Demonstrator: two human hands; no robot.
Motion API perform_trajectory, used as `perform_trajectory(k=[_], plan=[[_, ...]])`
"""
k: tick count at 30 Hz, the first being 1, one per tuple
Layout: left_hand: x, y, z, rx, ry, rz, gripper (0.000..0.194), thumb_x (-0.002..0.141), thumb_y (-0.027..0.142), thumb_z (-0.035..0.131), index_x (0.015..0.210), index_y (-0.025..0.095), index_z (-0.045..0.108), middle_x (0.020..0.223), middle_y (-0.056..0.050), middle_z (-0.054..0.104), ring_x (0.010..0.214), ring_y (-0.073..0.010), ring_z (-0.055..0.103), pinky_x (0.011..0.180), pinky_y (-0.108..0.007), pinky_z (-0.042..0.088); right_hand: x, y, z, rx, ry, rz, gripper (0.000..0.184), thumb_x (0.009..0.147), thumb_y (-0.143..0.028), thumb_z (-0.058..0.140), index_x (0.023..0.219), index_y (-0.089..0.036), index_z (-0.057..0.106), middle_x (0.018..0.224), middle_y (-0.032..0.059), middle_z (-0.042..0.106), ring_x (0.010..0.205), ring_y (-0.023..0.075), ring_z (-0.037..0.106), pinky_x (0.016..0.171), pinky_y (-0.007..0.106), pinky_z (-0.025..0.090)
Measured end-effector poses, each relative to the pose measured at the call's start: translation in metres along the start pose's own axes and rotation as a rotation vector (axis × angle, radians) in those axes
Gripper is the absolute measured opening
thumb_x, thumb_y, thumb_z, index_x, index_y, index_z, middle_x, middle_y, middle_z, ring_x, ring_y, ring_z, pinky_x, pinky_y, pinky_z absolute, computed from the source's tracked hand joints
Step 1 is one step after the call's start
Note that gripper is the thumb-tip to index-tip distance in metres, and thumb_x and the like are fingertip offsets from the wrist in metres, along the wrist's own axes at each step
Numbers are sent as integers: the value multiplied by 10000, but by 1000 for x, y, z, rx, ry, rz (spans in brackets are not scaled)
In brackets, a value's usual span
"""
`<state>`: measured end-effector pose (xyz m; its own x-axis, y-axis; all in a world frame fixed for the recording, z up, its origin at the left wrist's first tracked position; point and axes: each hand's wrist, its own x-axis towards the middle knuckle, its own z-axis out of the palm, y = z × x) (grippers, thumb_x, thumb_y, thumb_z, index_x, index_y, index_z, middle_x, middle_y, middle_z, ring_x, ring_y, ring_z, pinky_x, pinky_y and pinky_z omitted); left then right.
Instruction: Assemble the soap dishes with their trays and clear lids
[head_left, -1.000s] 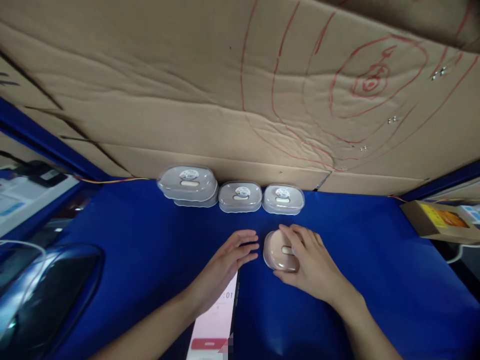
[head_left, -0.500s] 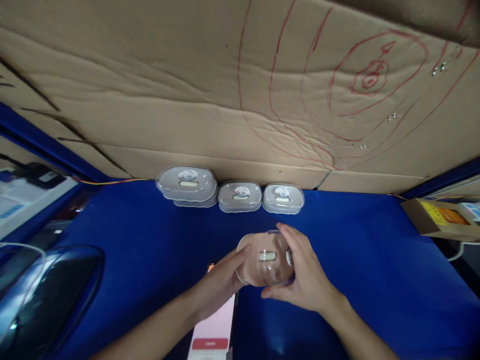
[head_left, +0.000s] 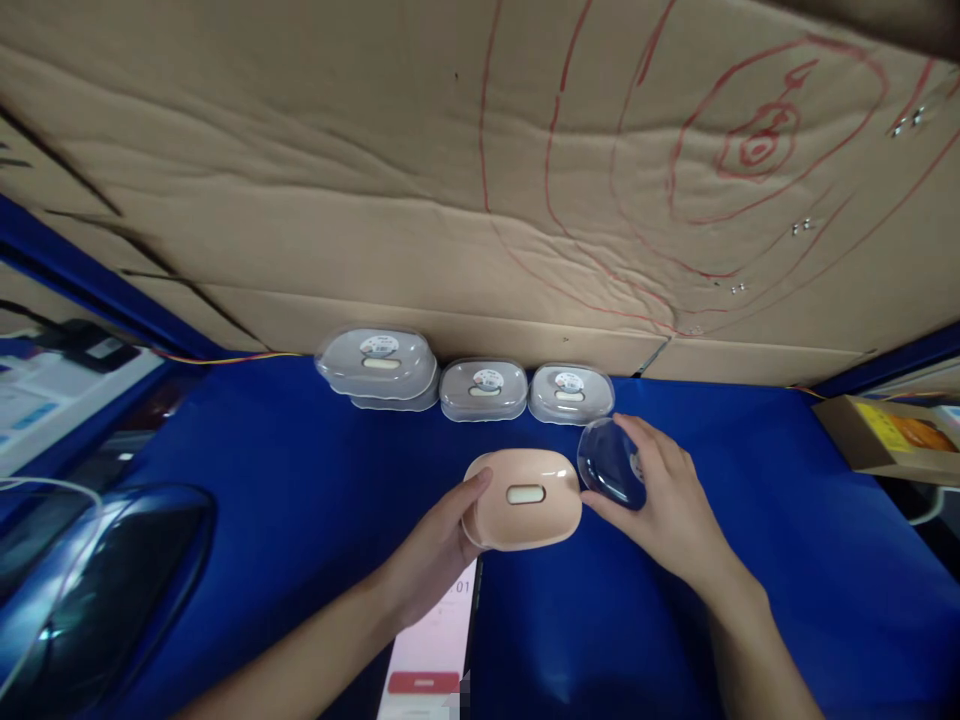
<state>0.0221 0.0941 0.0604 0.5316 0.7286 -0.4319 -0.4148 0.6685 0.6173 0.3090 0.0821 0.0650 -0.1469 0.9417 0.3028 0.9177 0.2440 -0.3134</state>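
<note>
My left hand (head_left: 442, 535) grips the left end of a peach-coloured oval soap dish (head_left: 525, 520), thumb on top and fingers beneath. A pale oblong slot or insert shows in the dish's middle, and a clear rim is visible at its left end. To the right, my right hand (head_left: 671, 500) is closed on a clear plastic lid (head_left: 609, 462), which is tilted and apart from the dish. A round white sticker on the lid is partly covered by the fingers.
Lidded grey containers with round stickers stand along the cardboard wall (head_left: 337, 240): a stack of two (head_left: 379, 370), then a middle one (head_left: 484, 390) and a right one (head_left: 571, 393). A phone (head_left: 431, 640) lies below my left forearm. A cardboard box (head_left: 885, 440) is at right.
The clear lid has come off the peach dish and moved right with my right hand. My left hand still holds the dish, now slightly higher in the view.
</note>
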Motion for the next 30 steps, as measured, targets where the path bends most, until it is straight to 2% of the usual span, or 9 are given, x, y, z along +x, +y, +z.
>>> perform_trajectory(k=[5,8,14,17,21,23,26,28,30], plan=[[2,2,0,9,53,30,556,1000,585,686,1405,204,704,1413,-106,747,1457,-343,573,1210,-435,437,-7,34,7,-109,-192,102,809,932,-692,662,1592,-287,430,1553,168,602,1420,422,575,1151,638,425],[3,2,-1,-3,63,21,554,983,579,711,1391,205,708,1397,-100,755,1453,-338,575,1219,-436,436,-12,53,13,-158,-257,153,795,940,-697,628,1591,-279,448,1569,162,593,1448,419,546,1178,647,386],[3,0,-2,-16,61,16,540,961,576,739,1354,206,725,1360,-93,774,1424,-339,602,1217,-437,440,-8,67,26,-312,-171,186,696,1022,-591,522,1642,-297,406,1745,183,347,1568,447,374,1206,724,291],[2,0,-2,-7,71,7,531,969,577,725,1355,212,728,1370,-88,770,1432,-337,598,1229,-441,430,-3,64,26,-332,-76,237,627,1032,-530,510,1610,-296,450,1656,208,437,1434,465,496,1085,706,421],[2,0,-1,6,59,1,529,977,590,708,1351,216,733,1368,-86,770,1429,-333,600,1239,-443,420,2,57,23,-294,-35,295,504,1028,-464,519,1457,-207,580,1330,214,652,1146,419,651,900,582,543],[2,0,-1,5,52,4,534,976,586,714,1359,215,730,1358,-84,774,1420,-330,607,1234,-435,425,4,51,21,-277,-49,268,454,1053,-443,490,1429,-209,592,1326,194,679,1156,401,668,912,553,555],[2,0,-1,7,51,-2,557,964,592,729,1374,215,729,1370,-83,770,1417,-330,608,1219,-425,437,7,34,16,-159,-26,175,411,1103,-430,447,1435,-233,588,1409,158,688,1268,377,662,1018,560,545],[3,-1,-2,13,41,-16,576,949,606,742,1371,213,734,1375,-90,769,1402,-335,621,1201,-427,452,6,15,13,23,-41,36,406,1116,-444,468,1465,-261,567,1455,129,682,1355,341,636,1109,556,518],[4,-3,-3,24,12,-31,602,933,622,757,1357,197,741,1368,-113,770,1371,-347,644,1182,-439,467,3,-7,12,195,-131,-137,557,1063,-534,594,1554,-295,484,1565,120,610,1457,328,569,1178,555,486]])
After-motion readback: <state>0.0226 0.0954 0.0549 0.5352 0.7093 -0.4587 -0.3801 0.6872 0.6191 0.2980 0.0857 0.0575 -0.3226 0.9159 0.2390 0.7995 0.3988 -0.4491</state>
